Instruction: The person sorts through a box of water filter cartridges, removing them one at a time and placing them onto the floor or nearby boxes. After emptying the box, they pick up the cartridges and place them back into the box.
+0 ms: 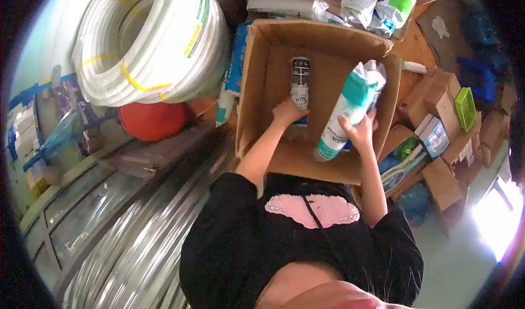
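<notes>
My right hand [360,130] is wrapped round a white and teal cylindrical package [345,112] with a crinkled clear wrapper at its top. The package is tilted over the right side of an open cardboard box [322,169], and a darker patterned roll shows just behind it. Inside the box, my left hand [290,112] closes round the lower part of a black-and-white printed cylinder [300,79]. Its fingertips are partly hidden against the cylinder, which lies lengthwise along the box floor. A bit of blue shows below that hand.
Large coils of white hose [147,41] with yellow ties stand at the left, above a red round object [152,120]. Wrapped packages [383,3] lie behind the box. Small cartons [442,93] and a green basket [465,109] crowd the right. Clear tubing coils [142,238] fill the lower left.
</notes>
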A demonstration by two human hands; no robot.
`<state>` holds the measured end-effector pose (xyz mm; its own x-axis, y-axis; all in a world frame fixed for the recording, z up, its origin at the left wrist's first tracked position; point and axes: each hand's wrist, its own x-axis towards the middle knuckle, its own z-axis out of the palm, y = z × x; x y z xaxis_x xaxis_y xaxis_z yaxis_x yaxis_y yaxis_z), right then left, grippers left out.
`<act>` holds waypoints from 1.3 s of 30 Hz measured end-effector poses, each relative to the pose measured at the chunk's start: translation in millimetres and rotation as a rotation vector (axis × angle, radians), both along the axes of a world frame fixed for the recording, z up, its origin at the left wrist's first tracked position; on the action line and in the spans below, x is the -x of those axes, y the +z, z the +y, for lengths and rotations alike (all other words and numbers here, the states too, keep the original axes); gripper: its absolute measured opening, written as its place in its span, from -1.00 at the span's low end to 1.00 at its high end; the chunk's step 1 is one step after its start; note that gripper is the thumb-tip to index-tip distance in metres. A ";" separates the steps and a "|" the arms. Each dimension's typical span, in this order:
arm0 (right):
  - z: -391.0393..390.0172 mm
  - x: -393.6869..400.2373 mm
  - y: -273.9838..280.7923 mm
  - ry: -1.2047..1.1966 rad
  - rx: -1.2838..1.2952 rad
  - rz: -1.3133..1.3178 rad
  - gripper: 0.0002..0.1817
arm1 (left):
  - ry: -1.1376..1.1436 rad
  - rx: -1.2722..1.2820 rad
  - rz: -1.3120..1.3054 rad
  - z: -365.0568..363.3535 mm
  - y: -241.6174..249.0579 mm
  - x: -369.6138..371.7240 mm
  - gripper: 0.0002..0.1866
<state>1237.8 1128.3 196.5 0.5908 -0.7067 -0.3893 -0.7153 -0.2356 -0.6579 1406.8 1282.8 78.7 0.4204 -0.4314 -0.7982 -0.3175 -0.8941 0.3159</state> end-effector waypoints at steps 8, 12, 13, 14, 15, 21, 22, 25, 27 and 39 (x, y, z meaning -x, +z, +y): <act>-19.7 37.9 23.0 0.137 0.326 0.209 -0.23 | 0.096 0.387 -0.042 92.5 172.2 -29.9 -0.23; -8.9 32.2 25.1 0.122 0.295 0.274 -0.21 | 0.240 0.311 -0.428 117.2 177.2 -43.0 -0.28; -5.2 35.4 23.5 0.070 0.334 0.265 -0.20 | 0.239 0.321 -0.437 122.8 156.0 -47.3 -0.28; -3.0 39.9 22.6 -0.002 0.316 0.327 -0.19 | 0.334 0.497 -0.208 126.4 128.7 -51.1 -0.26; 3.5 44.7 22.1 -0.006 0.323 0.319 -0.19 | 0.422 0.668 0.029 127.7 115.4 -52.8 -0.24; 40.9 115.5 25.1 -0.271 0.243 0.252 -0.19 | -0.064 0.337 -0.200 104.5 155.8 -3.9 -0.22; 43.9 134.3 24.1 -0.317 0.223 0.221 -0.17 | -0.078 0.367 -0.194 103.7 153.7 4.1 -0.24; 66.9 171.0 53.5 -0.478 0.212 0.307 -0.11 | -0.115 0.394 -0.165 96.5 154.4 35.7 -0.27; 79.9 193.3 56.7 -0.432 0.292 0.471 -0.11 | -0.145 0.371 -0.180 87.9 151.6 56.2 -0.31; 244.0 341.8 163.0 -0.740 0.500 0.388 -0.17 | -0.270 0.434 0.424 89.1 92.9 177.0 -0.52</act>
<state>896.0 1372.4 359.5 -0.1748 -0.9845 -0.0173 -0.9410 0.1722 -0.2915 1229.7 1371.9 171.7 -0.0600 -0.7971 -0.6009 -0.2818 -0.5640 0.7762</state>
